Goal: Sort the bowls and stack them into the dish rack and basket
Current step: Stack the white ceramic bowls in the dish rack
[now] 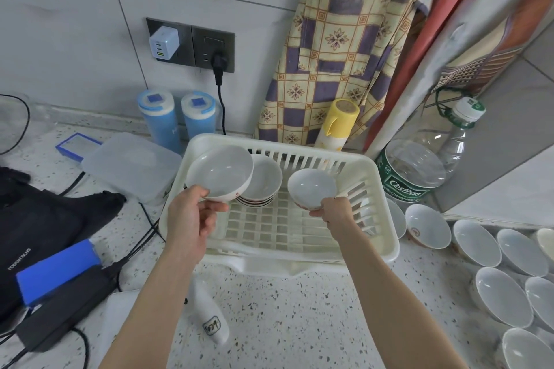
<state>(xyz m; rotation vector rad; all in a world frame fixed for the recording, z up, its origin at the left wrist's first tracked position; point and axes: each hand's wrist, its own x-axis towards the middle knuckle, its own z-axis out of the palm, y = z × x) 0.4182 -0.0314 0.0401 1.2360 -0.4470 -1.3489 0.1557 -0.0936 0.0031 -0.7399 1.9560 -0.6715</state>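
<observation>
A white plastic dish rack [380, 189] stands on the speckled counter. Inside it, at the back left, sits a stack of white bowls [263, 186]. My left hand [192, 216] grips a larger white bowl [220, 174] by its near rim, tilted, above the rack's left edge beside the stack. My right hand [337, 213] pinches a smaller white bowl [311, 187] by its rim over the rack's middle right. Several more white bowls [476, 243] lie on the counter to the right of the rack.
A clear water bottle [419, 168] and a yellow cup [338, 126] stand behind the rack. Left of it are a lidded plastic box [132, 165], two blue canisters [180, 117], a black bag [39, 213], cables and a blue pack [57, 271]. A small white bottle [209, 314] lies near me.
</observation>
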